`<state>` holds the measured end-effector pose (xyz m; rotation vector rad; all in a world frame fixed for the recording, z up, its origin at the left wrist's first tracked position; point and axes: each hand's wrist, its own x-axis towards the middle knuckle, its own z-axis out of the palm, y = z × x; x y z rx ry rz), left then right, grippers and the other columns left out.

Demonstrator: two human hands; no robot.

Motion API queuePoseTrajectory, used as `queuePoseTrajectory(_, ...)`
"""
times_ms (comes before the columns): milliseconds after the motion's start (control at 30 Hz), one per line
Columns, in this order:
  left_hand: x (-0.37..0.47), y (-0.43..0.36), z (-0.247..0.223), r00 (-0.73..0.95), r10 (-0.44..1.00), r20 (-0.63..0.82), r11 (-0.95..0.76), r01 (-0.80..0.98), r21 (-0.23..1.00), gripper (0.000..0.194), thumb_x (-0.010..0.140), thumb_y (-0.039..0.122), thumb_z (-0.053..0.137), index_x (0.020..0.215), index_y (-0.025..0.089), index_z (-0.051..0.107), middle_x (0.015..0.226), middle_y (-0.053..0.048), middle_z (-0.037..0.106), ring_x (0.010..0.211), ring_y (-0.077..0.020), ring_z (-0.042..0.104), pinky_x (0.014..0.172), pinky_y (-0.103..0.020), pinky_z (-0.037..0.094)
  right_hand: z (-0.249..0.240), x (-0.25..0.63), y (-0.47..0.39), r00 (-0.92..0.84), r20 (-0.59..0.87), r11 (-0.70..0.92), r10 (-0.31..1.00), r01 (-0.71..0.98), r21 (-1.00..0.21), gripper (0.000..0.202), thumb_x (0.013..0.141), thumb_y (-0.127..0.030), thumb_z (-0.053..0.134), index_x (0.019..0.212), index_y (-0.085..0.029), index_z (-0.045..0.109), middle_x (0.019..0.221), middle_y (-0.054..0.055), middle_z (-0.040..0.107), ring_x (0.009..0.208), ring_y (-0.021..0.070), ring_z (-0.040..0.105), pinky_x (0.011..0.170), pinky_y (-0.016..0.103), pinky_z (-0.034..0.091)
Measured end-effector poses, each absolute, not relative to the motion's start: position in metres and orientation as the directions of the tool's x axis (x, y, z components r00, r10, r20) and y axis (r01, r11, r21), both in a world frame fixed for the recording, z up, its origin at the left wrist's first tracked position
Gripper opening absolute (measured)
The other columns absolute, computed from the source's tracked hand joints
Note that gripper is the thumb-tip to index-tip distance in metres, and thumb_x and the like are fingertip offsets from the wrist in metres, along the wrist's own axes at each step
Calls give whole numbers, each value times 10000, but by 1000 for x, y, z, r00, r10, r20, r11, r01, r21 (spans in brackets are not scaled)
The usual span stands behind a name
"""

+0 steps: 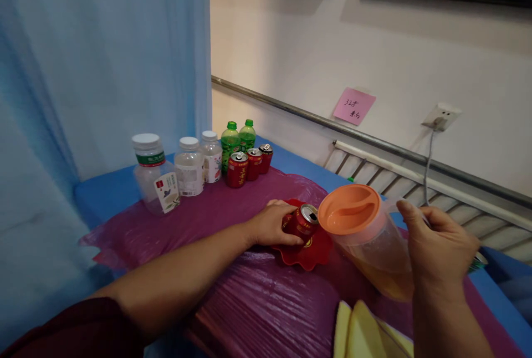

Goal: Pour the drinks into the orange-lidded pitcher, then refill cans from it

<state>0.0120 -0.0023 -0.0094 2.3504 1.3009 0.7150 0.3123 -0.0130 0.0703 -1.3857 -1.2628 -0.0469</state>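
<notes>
My left hand point(272, 224) is wrapped round a red drink can point(302, 220), its opened top tilted toward the pitcher. Under the can lies a red mat point(310, 258) with a wavy edge. By its handle, my right hand point(440, 241) grips a clear plastic pitcher point(374, 261) with an orange lid point(349, 208). The pitcher leans to the left, its lid beside the can's top, and some yellowish-brown liquid shows in it. Whether any liquid is passing between them, I cannot tell.
Behind stand several red cans point(238, 172), two green bottles point(230, 144) and three clear jars point(189, 172) with white lids. Purple plastic sheeting point(266, 302) covers the blue surface. Yellow cloths point(366, 333) lie in front. A radiator point(386, 180) lines the wall.
</notes>
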Motion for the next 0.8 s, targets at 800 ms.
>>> queuePoseTrajectory(800,12,-2,-8,446,862,243,-501,667,551,642,706,571,823,1258,281,669,1193,-42,741,1116,-310,643,1055,-415,377,69,313,-12,404,663,300,630,661,-688,524,748,-677,713,596,-191,589,522,-55,358,535,109,346,513,279,240)
